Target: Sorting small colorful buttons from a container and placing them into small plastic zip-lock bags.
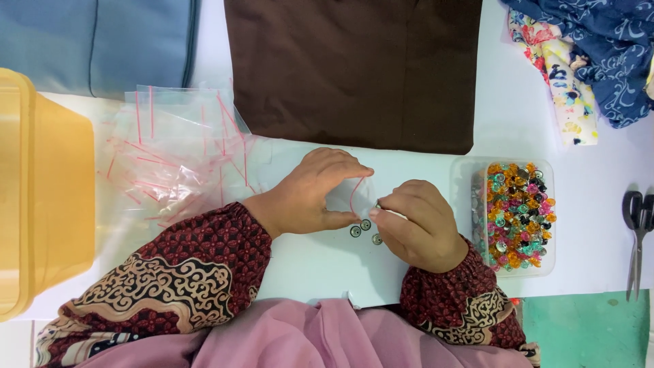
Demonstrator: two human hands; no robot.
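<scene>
My left hand (310, 194) holds a small clear zip bag (354, 194) with a red strip open between thumb and fingers. My right hand (415, 225) pinches a small round metal button at the bag's mouth. Three more small round buttons (366, 230) lie on the white table just below the bag, between the two hands. Both sleeves are dark red with a pattern.
A pile of clear zip bags (174, 153) lies to the left, beside a yellow plastic tub (41, 191). A clear box of colourful buttons (514, 215) stands at the right, scissors (637, 238) beyond it. Brown cloth (354, 68) lies behind, patterned fabrics (586, 61) at top right.
</scene>
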